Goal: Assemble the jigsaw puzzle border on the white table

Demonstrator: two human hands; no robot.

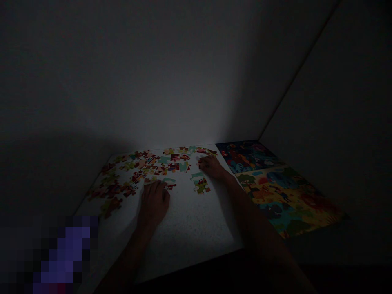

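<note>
In the dim head view, my left hand (155,199) lies palm down on the white tabletop (190,228), its fingers slightly bent and apart over the edge of some loose jigsaw pieces. A green and red piece (170,182) shows just beyond its fingertips. My right hand (212,166) is farther forward, thumb and fingers closed on a small jigsaw piece (199,163) that is mostly covered. Below that hand sits a small joined section (201,183) with a red vehicle on green. Many loose jigsaw pieces (143,163) spread across the far and left parts of the table.
To the right lie two assembled puzzles: a dark blue one (249,157) at the back and a yellow animal one (284,196) nearer me. A pale wall (171,81) rises behind the table, with another wall (343,122) at right. A pixelated patch covers the lower left corner.
</note>
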